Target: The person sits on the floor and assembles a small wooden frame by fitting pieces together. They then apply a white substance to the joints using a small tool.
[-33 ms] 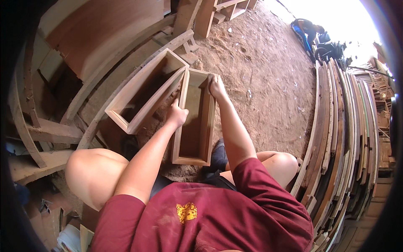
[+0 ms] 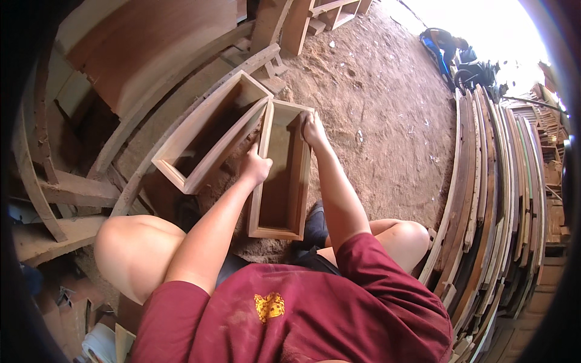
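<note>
A long open wooden drawer box (image 2: 276, 232) stands between my knees, pointing away from me. My left hand (image 2: 256, 166) is closed round its left wall, the fingers partly hidden behind the edge. At the far end of its right wall, my right hand (image 2: 313, 129) is closed over the top edge. A thin dark brown piece (image 2: 303, 123) shows under those fingers; its kind is not clear. A second open wooden box (image 2: 212, 158) lies tilted to the left, its far corner touching or nearly touching the first.
Curved-looking wooden frames (image 2: 130, 130) and a brown panel (image 2: 145, 54) fill the left. Long boards (image 2: 478, 199) are stacked at right. Wooden framework (image 2: 330, 15) stands far ahead on the dirt floor (image 2: 381, 121). A bent-over person (image 2: 445, 45) is beside a wheeled vehicle (image 2: 472, 75), far right.
My right hand has shifted very slightly along the drawer box's edge. Otherwise both hands and boxes look the same.
</note>
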A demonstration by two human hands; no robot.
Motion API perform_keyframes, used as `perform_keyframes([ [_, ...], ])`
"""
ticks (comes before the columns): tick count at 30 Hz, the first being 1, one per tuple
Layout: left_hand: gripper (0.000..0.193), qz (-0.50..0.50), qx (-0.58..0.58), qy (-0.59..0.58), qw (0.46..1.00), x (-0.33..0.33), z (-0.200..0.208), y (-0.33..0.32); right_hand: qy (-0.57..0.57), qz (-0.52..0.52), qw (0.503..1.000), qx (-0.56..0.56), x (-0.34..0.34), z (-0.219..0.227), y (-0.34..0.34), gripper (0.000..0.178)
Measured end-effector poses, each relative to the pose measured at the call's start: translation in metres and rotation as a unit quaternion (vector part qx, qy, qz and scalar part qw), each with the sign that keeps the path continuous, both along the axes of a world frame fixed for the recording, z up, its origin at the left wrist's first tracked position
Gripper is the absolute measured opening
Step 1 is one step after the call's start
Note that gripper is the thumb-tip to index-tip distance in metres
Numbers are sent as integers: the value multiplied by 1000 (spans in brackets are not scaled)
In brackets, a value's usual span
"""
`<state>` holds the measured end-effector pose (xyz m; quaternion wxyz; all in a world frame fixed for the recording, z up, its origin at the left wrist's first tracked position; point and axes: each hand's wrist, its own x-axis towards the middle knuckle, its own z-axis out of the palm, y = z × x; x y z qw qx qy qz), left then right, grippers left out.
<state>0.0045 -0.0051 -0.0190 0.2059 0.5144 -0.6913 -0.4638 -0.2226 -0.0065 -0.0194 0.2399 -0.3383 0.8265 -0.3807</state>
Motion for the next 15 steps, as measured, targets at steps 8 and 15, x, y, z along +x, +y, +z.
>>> perform_keyframes([
  [8,69,-19,-7,0,1000,-8,-14,-3,-21,14,1000,-3,-19,16,-13,58],
  [15,75,1,13,-48,999,8,-9,-8,-70,-18,996,56,0,4,-17,78],
])
